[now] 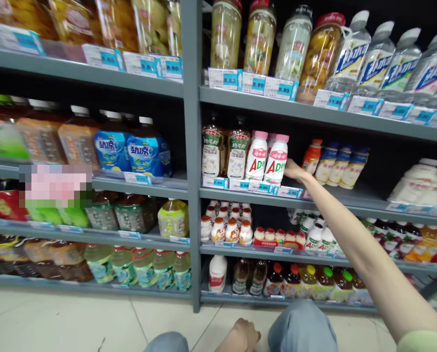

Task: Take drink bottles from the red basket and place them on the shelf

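My right hand [294, 171] reaches onto the middle shelf, at the right side of a white AD milk drink bottle [276, 161] with a pink cap. Its fingers are closed against the bottle, and their tips are hidden behind it. The bottle stands upright at the shelf's front edge. Just left of it is a matching AD bottle [257, 155], with dark-capped brown drink bottles [237, 151] beyond. Low between my knees, my left hand [245, 332] is curled closed, with nothing visible in it.
An orange-capped bottle [312, 157] and blue-capped bottles [339, 165] stand right of my right hand. Glass fruit jars [225, 39] and water bottles [378, 54] line the shelf above. Small yogurt drinks [232, 230] sit below. A grey upright post [193, 146] divides the shelving.
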A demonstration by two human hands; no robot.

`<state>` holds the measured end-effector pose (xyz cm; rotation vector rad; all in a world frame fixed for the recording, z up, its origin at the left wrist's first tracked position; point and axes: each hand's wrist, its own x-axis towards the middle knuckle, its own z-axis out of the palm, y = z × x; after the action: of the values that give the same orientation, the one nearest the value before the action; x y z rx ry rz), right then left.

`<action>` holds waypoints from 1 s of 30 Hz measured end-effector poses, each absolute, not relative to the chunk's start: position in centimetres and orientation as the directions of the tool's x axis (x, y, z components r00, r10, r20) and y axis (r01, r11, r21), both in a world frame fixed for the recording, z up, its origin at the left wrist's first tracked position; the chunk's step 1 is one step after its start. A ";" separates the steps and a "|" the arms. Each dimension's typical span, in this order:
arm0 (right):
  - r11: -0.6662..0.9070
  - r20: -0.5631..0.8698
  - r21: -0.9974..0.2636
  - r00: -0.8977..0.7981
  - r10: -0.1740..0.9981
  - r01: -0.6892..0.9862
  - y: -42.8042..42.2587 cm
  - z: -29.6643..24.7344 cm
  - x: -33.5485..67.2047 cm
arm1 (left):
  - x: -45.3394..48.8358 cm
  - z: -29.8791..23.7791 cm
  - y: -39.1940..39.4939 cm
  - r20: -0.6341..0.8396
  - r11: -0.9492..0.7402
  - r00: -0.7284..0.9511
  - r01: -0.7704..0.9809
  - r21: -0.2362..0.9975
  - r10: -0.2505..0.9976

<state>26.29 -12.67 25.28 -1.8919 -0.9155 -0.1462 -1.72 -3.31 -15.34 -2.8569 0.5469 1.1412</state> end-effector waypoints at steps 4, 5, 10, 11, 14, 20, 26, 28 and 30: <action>-0.220 0.422 -0.761 0.724 0.546 0.610 -12.6 25.1 26.6 | -1.8 -15.0 -3.3 -0.662 -0.932 0.675 -0.346 0.105 -0.325; -0.215 0.411 -0.774 0.730 0.546 0.596 -12.6 25.0 26.7 | -1.8 -15.1 -3.3 -0.655 -0.932 0.681 -0.348 0.104 -0.327; -0.136 0.301 -0.874 0.740 0.602 0.467 -13.6 24.7 27.6 | -1.8 -15.4 -3.4 -0.661 -0.939 0.687 -0.333 0.082 -0.301; -0.114 0.279 -0.894 0.738 0.614 0.433 -13.8 24.7 27.8 | -1.8 -15.4 -3.5 -0.667 -0.940 0.683 -0.329 0.084 -0.299; -0.030 0.332 -0.912 0.780 0.531 0.408 -14.0 25.1 28.6 | -1.9 -15.5 -3.5 -0.659 -0.945 0.690 -0.311 0.103 -0.299; -0.238 0.587 -0.691 0.722 0.367 0.683 -12.1 26.5 30.2 | -1.9 -15.7 -3.4 -0.646 -0.936 0.691 -0.332 0.113 -0.323; -0.344 0.477 -0.694 0.761 0.439 0.633 -11.5 27.1 30.9 | -1.7 -15.8 -3.3 -0.640 -0.941 0.695 -0.299 0.157 -0.328; -0.336 0.446 -0.712 0.767 0.461 0.616 -11.5 27.0 31.2 | -1.6 -16.0 -3.2 -0.647 -0.944 0.691 -0.287 0.162 -0.321; -0.329 0.422 -0.728 0.771 0.476 0.601 -11.3 26.7 31.7 | -1.5 -16.1 -3.3 -0.665 -0.948 0.680 -0.279 0.153 -0.308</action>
<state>31.70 -11.28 26.73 -1.9870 -0.8108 -0.1609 -1.47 -3.31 -16.13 -2.9155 0.5091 1.1652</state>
